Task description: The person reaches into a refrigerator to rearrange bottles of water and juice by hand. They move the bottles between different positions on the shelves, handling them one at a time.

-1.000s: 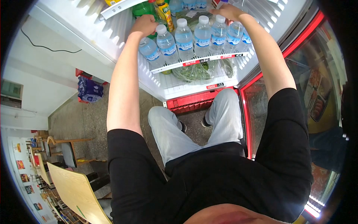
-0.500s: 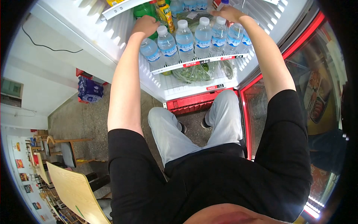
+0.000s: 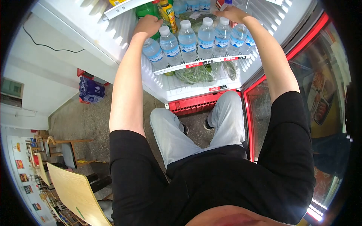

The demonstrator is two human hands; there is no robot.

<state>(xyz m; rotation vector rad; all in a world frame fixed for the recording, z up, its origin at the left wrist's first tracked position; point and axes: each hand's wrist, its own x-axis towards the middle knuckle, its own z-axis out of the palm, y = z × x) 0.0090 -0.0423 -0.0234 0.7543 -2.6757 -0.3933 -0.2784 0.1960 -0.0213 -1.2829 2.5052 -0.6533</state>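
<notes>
Both arms reach into the open refrigerator (image 3: 113, 28).

1. Left hand (image 3: 149, 25): the fingers are curled and closed over the top of the leftmost water bottle (image 3: 154, 52). The cap of this bottle is hidden beneath the hand.
2. Right hand (image 3: 232, 14): it sits palm down at the back right of the shelf, just above the caps at that end. The fingers are bent, but whether they grip anything cannot be determined.
3. Row of water bottles (image 3: 206, 37): all stand upright, side by side, along the front edge of the wire shelf (image 3: 203, 61), between the two hands.
4. Behind the left hand stand a green bottle (image 3: 144, 9) and a yellow-labelled bottle (image 3: 168, 14).
5. Bagged greens (image 3: 196, 73) lie on the lower shelf (image 3: 177, 88), directly under the bottle row.
6. A red grille (image 3: 192, 103) runs along the refrigerator base, near the person's feet.
7. The glass door (image 3: 264, 109) stands open at the right.
8. A wrapped pack of bottles (image 3: 90, 90) rests on the floor at the left.
</notes>
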